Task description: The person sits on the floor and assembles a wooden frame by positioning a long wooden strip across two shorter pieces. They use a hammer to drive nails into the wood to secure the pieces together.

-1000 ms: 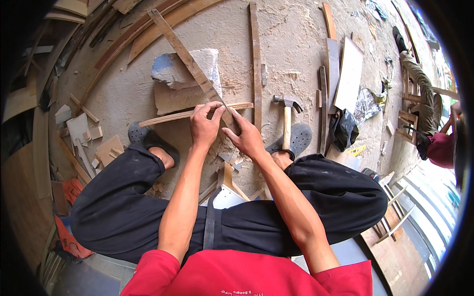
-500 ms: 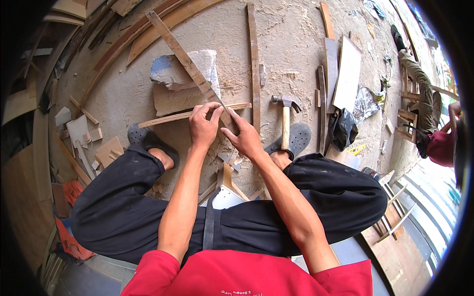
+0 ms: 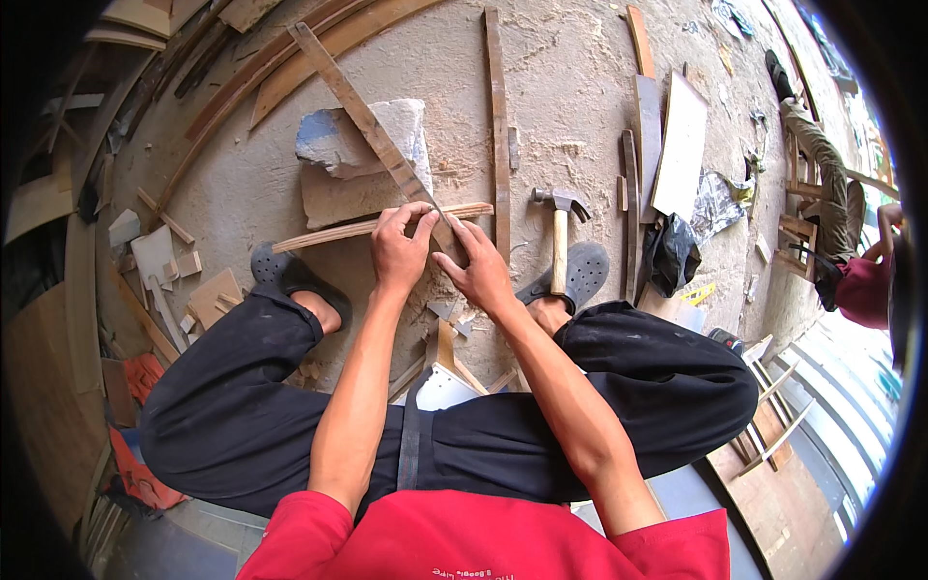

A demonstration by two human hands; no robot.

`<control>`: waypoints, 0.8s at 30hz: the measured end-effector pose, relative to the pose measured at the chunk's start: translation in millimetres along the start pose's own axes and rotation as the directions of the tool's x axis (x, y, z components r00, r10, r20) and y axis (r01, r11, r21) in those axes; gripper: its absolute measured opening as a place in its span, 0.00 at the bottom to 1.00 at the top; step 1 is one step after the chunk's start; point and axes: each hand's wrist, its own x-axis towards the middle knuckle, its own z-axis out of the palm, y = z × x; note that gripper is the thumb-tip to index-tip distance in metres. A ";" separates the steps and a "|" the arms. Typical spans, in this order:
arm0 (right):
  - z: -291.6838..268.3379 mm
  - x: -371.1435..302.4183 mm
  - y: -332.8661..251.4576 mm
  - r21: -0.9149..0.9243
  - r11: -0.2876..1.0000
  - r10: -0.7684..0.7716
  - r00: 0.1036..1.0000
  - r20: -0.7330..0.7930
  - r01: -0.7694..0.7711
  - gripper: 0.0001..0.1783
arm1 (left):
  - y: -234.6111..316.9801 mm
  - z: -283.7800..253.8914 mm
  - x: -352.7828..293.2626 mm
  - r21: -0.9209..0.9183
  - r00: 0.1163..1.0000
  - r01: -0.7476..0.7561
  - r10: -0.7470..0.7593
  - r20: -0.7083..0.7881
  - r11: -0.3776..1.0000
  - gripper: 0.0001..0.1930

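Observation:
A long brown wooden strip [image 3: 358,111] slants from the far left toward me. It passes over a rough pale stone block [image 3: 329,145]. My right hand [image 3: 480,271] grips its near end between thumb and fingers. My left hand [image 3: 401,249] is closed in a pinch at the left edge of the strip; what is between those fingertips, if anything, is too small to make out. A light wooden stick [image 3: 329,235] lies crosswise under the strip and behind my left hand. To the right, a claw hammer [image 3: 560,237] has its handle end against my right shoe.
Another long strip [image 3: 498,135] lies on the floor ahead. Boards [image 3: 680,145] and a black plastic bag [image 3: 672,253] are at the right. Wood scraps [image 3: 155,256] lie at the left. A person [image 3: 822,155] sits at the far right beside wooden frames.

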 end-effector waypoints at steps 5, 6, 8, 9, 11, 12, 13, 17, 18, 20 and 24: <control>0.8 0.5 -0.5 0.005 1.000 -0.009 1.000 -0.005 0.009 0.36 | -1.2 0.1 -0.3 -0.001 1.000 -0.007 0.007 -0.002 1.000 0.07; 1.2 0.4 0.5 0.001 1.000 -0.011 1.000 -0.009 0.011 0.36 | -0.9 0.0 -0.1 0.003 1.000 -0.008 0.008 0.001 1.000 0.07; 2.1 0.1 2.4 -0.007 1.000 -0.016 1.000 -0.019 0.016 0.35 | 0.0 0.0 0.2 0.011 1.000 -0.019 0.019 0.002 1.000 0.07; 2.5 0.2 2.7 -0.006 1.000 -0.016 1.000 -0.018 0.016 0.35 | -0.1 -0.1 0.0 0.015 1.000 -0.030 0.030 -0.001 0.999 0.07; 3.1 0.1 3.3 -0.005 1.000 -0.016 1.000 -0.017 0.016 0.35 | -0.1 0.2 -0.2 0.019 0.999 -0.044 0.044 -0.008 0.999 0.07; 3.1 0.2 3.2 -0.004 1.000 -0.018 1.000 -0.016 0.018 0.35 | 0.5 0.7 -0.4 0.018 0.999 -0.047 0.047 -0.012 0.999 0.06; 2.9 0.3 3.1 -0.003 1.000 -0.019 1.000 -0.016 0.019 0.35 | 1.0 0.9 -0.5 0.017 0.999 -0.050 0.051 -0.016 0.999 0.06; 3.2 -0.4 3.6 -0.001 1.000 -0.026 1.000 -0.017 0.026 0.35 | -0.6 1.4 -0.5 0.031 0.995 -0.094 0.095 -0.020 0.995 0.06; 3.4 -0.3 3.7 0.001 1.000 -0.027 1.000 -0.016 0.027 0.35 | -1.4 1.6 -0.3 0.032 0.994 -0.109 0.110 -0.021 0.993 0.06; 3.9 -0.5 4.0 0.002 1.000 -0.028 0.999 -0.016 0.028 0.35 | -3.3 1.5 0.1 0.035 0.990 -0.137 0.138 -0.019 0.990 0.06; 3.5 -0.3 4.8 -0.005 1.000 -0.026 0.999 -0.021 0.026 0.35 | -8.5 2.6 -0.7 0.056 0.982 -0.188 0.190 -0.027 0.981 0.07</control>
